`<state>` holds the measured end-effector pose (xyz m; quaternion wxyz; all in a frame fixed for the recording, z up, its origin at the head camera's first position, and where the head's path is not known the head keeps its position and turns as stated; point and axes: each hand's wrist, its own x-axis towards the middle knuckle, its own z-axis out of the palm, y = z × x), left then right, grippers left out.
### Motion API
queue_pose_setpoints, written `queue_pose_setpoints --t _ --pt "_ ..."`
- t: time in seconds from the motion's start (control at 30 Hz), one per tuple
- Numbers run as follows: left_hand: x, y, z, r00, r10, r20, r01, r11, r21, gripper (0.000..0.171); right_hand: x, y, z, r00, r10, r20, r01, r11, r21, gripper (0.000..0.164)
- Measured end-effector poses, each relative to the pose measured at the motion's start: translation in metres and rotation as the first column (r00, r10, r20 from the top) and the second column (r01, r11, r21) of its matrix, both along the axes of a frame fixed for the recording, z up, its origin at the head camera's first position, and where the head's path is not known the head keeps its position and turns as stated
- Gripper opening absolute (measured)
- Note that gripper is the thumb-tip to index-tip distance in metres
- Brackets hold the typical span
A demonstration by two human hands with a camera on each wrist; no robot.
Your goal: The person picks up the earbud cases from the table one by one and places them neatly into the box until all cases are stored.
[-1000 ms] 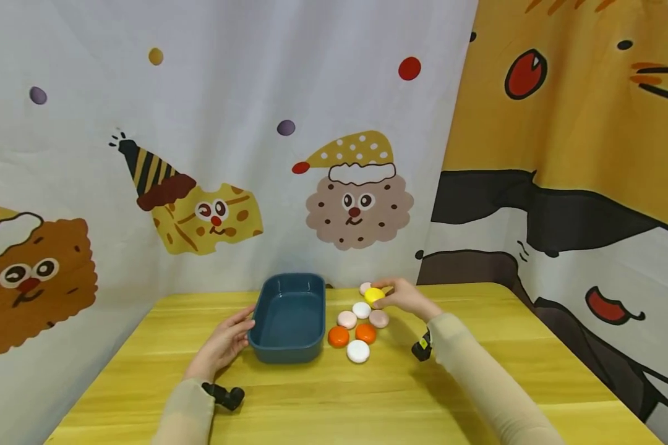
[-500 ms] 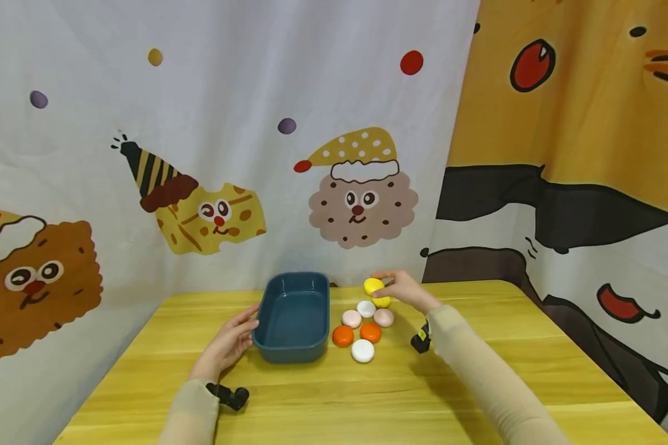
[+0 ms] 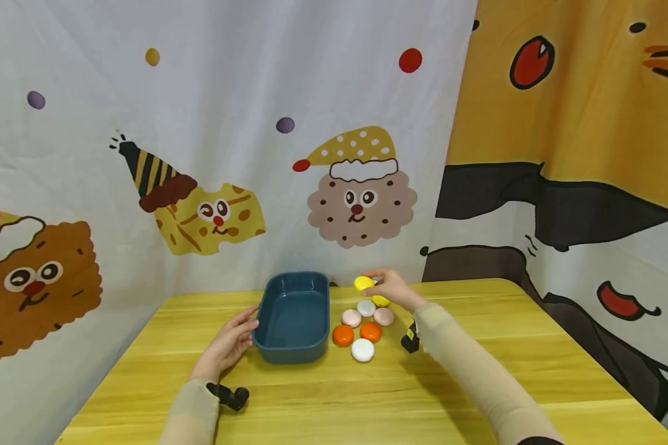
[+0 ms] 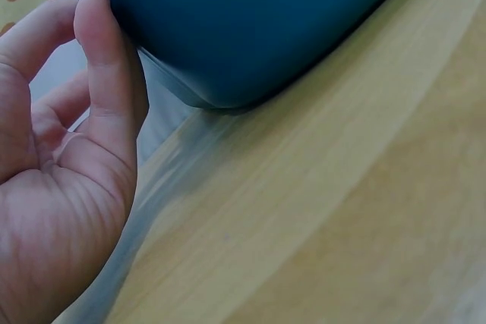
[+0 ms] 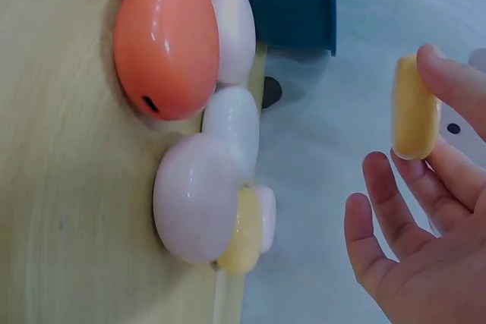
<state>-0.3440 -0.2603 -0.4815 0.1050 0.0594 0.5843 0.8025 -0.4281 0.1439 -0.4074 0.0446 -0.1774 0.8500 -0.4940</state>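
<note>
My right hand (image 3: 392, 288) pinches a glossy yellow rounded disc (image 3: 364, 283) between thumb and fingers, raised above the table at the back. In the right wrist view this disc (image 5: 414, 111) stands on edge, its other fingers spread below. My left hand (image 3: 226, 343) holds the left side of a deep blue rectangular dish (image 3: 291, 355), thumb at the rim. The dish's wall (image 4: 250, 28) fills the top of the left wrist view. A second yellow disc (image 3: 381, 301) lies under the right hand, partly hidden.
Right of the dish lie a white disc (image 3: 365, 308), pale pink discs (image 3: 383, 317), orange discs (image 3: 342, 335) and another white disc (image 3: 363, 350). A printed cloth (image 3: 228, 80) hangs behind the wooden table (image 3: 312, 408). Black cameras sit on both wrists.
The right hand has lifted the yellow disc and carried it slightly left and up, uncovering the second yellow disc. The left hand has stayed at the dish.
</note>
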Motion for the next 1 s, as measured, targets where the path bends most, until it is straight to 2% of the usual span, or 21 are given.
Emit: queue_pose_setpoints --t 0.23,0.57,0.77,1.0 --pt "0.000 0.002 0.002 1.000 -0.003 -0.008 0.003 1.000 -0.019 0.065 -0.002 -0.005 0.006 1.000 -0.009 -0.009 0.009 1.000 -0.004 0.056" --pt "0.002 0.001 0.000 1.000 -0.007 -0.009 0.007 1.000 0.013 0.064 -0.006 -0.013 0.024 0.999 0.001 -0.051 0.000 1.000 0.019 0.060" --pt "0.003 0.000 -0.002 1.000 -0.014 -0.011 0.014 1.000 0.002 0.065 -0.010 -0.024 0.024 0.997 0.020 -0.071 -0.019 1.000 0.017 0.057" --pt "0.002 -0.001 -0.002 1.000 0.002 -0.008 -0.002 1.000 0.025 0.063 -0.012 -0.039 0.022 0.990 0.044 -0.134 -0.038 0.998 0.052 0.053"
